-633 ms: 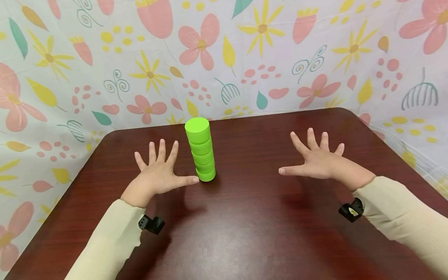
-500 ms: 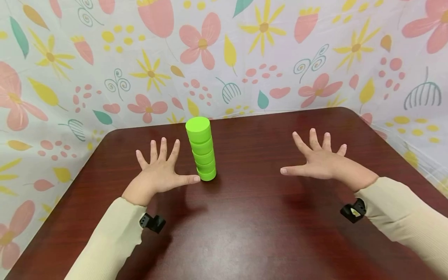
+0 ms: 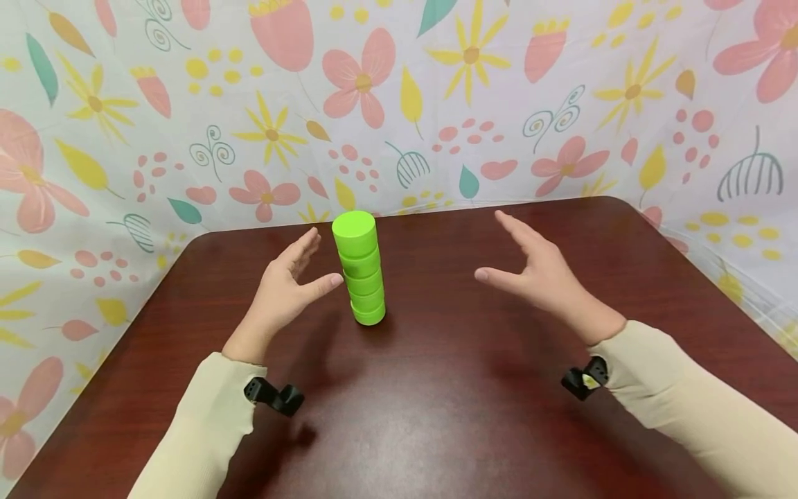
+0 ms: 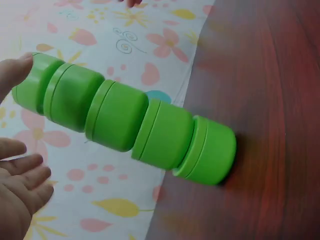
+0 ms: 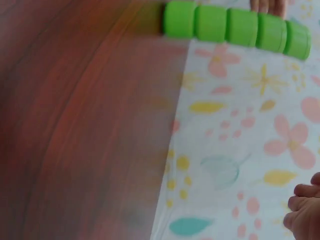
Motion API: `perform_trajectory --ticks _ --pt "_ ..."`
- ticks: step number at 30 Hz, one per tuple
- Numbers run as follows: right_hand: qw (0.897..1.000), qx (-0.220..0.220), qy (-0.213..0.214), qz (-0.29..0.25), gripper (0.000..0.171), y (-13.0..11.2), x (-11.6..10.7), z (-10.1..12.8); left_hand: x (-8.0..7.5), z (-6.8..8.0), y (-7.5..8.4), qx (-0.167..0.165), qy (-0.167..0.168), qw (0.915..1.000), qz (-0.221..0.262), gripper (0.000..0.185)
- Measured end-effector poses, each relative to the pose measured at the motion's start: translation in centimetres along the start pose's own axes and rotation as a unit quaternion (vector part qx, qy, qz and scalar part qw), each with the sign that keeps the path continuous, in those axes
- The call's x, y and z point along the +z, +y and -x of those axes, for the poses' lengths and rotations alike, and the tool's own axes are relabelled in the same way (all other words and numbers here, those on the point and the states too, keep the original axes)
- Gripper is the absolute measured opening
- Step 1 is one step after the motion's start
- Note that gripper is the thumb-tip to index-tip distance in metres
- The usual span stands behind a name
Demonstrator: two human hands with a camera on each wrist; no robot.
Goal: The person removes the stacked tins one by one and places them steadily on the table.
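Note:
A tall stack of several bright green round plastic tubs stands upright on the table, left of centre. In the left wrist view the tubs show rounded walls and rim bands. My left hand is raised just left of the stack, palm turned inward, thumb apart from the fingers and overlapping no tub in the head view. Farther off to the right, my right hand hovers with its thumb and fingers spread apart, palm toward the stack. Neither hand grips anything.
The dark reddish-brown table has a rounded far edge. Behind it hangs a white cloth printed with flowers and leaves. Each wrist carries a small black camera, one on the left and one on the right.
Both hands have turned from spread, palm-down poses to palms facing each other. The right hand has shifted left, and the left hand's thumb has risen beside the stack. The tubs stay put.

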State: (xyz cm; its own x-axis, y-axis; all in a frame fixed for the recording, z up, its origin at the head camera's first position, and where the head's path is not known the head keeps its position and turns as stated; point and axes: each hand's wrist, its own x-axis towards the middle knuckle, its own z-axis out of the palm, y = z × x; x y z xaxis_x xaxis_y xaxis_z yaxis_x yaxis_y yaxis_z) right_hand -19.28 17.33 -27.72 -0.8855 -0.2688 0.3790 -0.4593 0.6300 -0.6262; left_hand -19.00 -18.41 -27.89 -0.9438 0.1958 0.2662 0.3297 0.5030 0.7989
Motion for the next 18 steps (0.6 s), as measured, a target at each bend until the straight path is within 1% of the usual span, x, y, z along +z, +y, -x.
perform_trajectory --ticks 2,4,6,9,12,18 --pt "0.999 -0.026 0.027 -0.029 0.081 -0.6 1.2 -0.6 0.4 -0.1 -0.1 0.007 0.015 0.9983 0.056 0.072" --pt "0.996 -0.050 0.042 -0.057 0.076 -1.2 2.4 -1.3 0.7 -0.3 -0.2 0.010 0.029 0.9955 0.090 0.066" --pt "0.994 -0.070 0.044 -0.076 0.074 -1.8 3.5 -2.0 1.0 -0.4 -0.4 0.010 0.037 0.9926 0.115 0.063" --pt "0.991 -0.089 0.037 -0.096 0.073 -2.7 4.8 -2.8 1.5 -0.5 -0.6 0.008 0.044 0.9904 0.130 0.061" --pt "0.989 -0.101 0.036 -0.104 0.072 -3.5 5.8 -3.5 1.8 -0.7 -0.8 0.009 0.050 0.9894 0.136 0.059" --pt "0.983 -0.110 0.040 -0.140 0.068 -4.6 6.9 -4.7 2.4 -1.0 -1.2 0.021 0.060 0.9885 0.137 0.057"
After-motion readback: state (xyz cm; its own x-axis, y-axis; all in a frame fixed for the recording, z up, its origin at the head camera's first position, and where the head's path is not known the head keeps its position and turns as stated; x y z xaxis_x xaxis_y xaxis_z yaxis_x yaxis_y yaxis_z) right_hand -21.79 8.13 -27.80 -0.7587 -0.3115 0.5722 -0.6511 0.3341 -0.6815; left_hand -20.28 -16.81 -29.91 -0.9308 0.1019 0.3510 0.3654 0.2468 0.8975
